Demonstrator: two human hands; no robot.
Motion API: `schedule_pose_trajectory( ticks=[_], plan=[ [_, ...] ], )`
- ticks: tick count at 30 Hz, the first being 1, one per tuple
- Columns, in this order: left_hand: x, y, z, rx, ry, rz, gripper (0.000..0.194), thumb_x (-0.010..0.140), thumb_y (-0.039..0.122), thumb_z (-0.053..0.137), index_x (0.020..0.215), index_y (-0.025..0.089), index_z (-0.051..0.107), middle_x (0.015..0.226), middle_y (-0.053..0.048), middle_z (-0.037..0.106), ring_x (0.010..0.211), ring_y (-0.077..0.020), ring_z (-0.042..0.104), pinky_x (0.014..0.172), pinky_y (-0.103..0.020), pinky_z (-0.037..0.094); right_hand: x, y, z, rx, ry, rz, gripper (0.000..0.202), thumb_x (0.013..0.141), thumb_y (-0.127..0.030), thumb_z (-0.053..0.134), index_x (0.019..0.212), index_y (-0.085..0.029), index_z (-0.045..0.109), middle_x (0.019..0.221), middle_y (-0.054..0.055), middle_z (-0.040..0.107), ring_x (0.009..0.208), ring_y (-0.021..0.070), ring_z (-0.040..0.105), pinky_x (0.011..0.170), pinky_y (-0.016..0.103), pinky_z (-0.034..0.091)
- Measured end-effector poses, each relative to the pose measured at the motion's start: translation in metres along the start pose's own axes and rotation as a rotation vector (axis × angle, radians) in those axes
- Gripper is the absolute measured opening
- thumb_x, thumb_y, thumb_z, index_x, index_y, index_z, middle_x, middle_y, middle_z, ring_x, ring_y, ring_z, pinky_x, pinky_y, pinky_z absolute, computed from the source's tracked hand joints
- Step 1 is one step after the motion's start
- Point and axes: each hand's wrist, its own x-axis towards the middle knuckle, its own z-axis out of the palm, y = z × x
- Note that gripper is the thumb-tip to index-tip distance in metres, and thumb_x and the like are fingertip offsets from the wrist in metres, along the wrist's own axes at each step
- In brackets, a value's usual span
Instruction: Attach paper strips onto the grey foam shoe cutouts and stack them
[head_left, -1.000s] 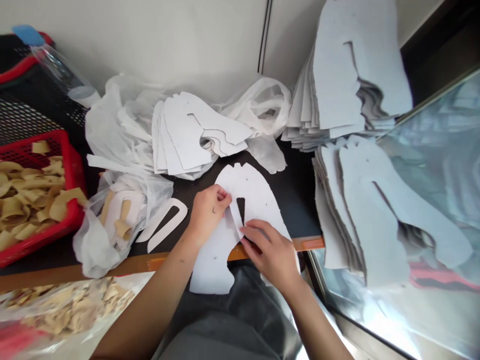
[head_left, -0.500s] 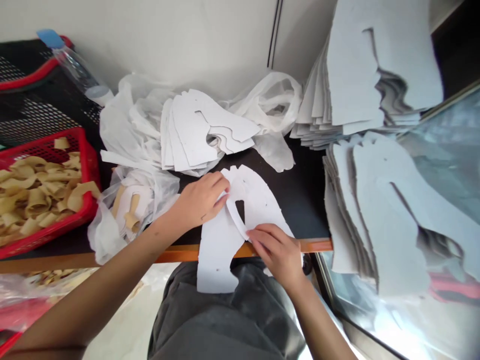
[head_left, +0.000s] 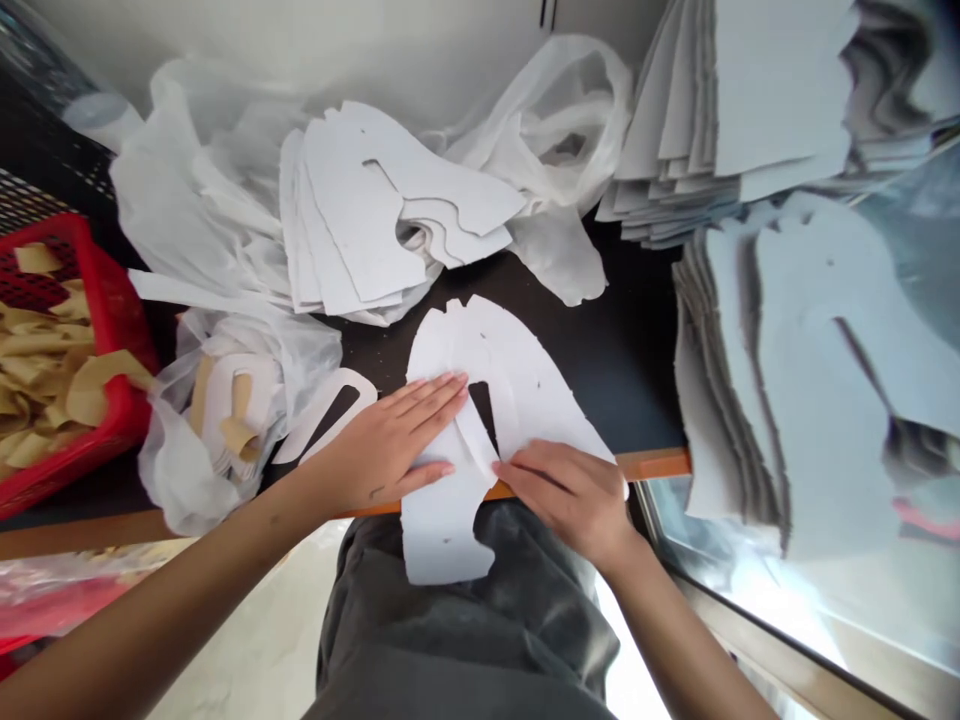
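Note:
A white curved cut-out piece (head_left: 536,385) lies at the front edge of the dark table, its lower left part hanging over the edge. My left hand (head_left: 405,435) lies flat on its left side, fingers stretched out and thumb apart. My right hand (head_left: 570,490) pinches the end of a narrow white strip (head_left: 474,437) beside the slot in the piece. Left of my left hand, a white loop-shaped piece (head_left: 319,410) rests on the table.
Behind lies a stack of white cut-outs (head_left: 360,220) on clear plastic bags (head_left: 202,190). Taller stacks (head_left: 810,400) stand at the right. A red basket (head_left: 124,320) of tan pieces is at the left, beside a bag (head_left: 180,450) holding white and tan pieces.
The view has shifted. My left hand has flattened and spread on the white piece, where its fingers were bent before. The loop-shaped piece now shows. My right hand still pinches the strip's end.

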Motion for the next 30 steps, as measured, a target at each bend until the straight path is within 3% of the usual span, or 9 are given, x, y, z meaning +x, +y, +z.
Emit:
schedule_pose_trajectory(
  ticks=[7, 10, 20, 24, 30],
  plan=[
    [0.004, 0.003, -0.001, -0.058, 0.003, -0.025, 0.076, 0.102, 0.05, 0.039, 0.162, 0.013, 0.008, 0.167, -0.013, 0.015, 0.155, -0.0261, 0.017, 0.126, -0.041, 0.017, -0.004, 0.002, 0.001, -0.004, -0.018, -0.048, 0.023, 0.088, -0.009, 0.069, 0.107, -0.02, 0.073, 0.092, -0.001, 0.077, 0.08, 0.0134, 0.07, 0.09, 0.03, 0.062],
    [0.005, 0.003, 0.0, -0.063, -0.009, -0.026, 0.076, 0.102, 0.05, 0.039, 0.161, 0.011, 0.011, 0.167, -0.014, 0.016, 0.155, -0.0265, 0.016, 0.126, -0.041, 0.016, -0.004, 0.002, 0.001, -0.011, -0.034, -0.055, 0.023, 0.084, -0.007, 0.073, 0.106, -0.017, 0.073, 0.091, 0.001, 0.076, 0.08, 0.0149, 0.07, 0.089, 0.031, 0.062],
    [0.005, 0.003, 0.002, -0.072, 0.003, -0.034, 0.075, 0.101, 0.051, 0.038, 0.161, 0.013, 0.014, 0.167, -0.013, 0.018, 0.155, -0.0272, 0.018, 0.126, -0.042, 0.017, -0.002, 0.002, -0.002, -0.039, -0.057, -0.043, 0.023, 0.088, -0.012, 0.07, 0.106, -0.025, 0.074, 0.089, -0.002, 0.076, 0.079, 0.0148, 0.07, 0.084, 0.031, 0.064],
    [0.005, 0.003, 0.001, -0.053, 0.006, -0.031, 0.075, 0.102, 0.05, 0.038, 0.16, 0.01, 0.016, 0.167, -0.015, 0.018, 0.155, -0.0265, 0.018, 0.126, -0.041, 0.016, 0.0, 0.001, -0.003, -0.036, -0.055, -0.051, 0.021, 0.086, -0.01, 0.072, 0.104, -0.02, 0.075, 0.087, 0.0, 0.076, 0.078, 0.0162, 0.069, 0.079, 0.031, 0.063],
    [0.005, 0.004, 0.002, -0.097, 0.021, -0.035, 0.075, 0.101, 0.049, 0.04, 0.161, 0.011, 0.015, 0.167, -0.014, 0.017, 0.155, -0.0276, 0.017, 0.126, -0.043, 0.016, 0.009, -0.004, -0.007, -0.017, -0.118, 0.033, 0.021, 0.092, -0.012, 0.064, 0.103, -0.025, 0.076, 0.089, -0.001, 0.074, 0.083, 0.0161, 0.067, 0.076, 0.029, 0.06]
  ],
)
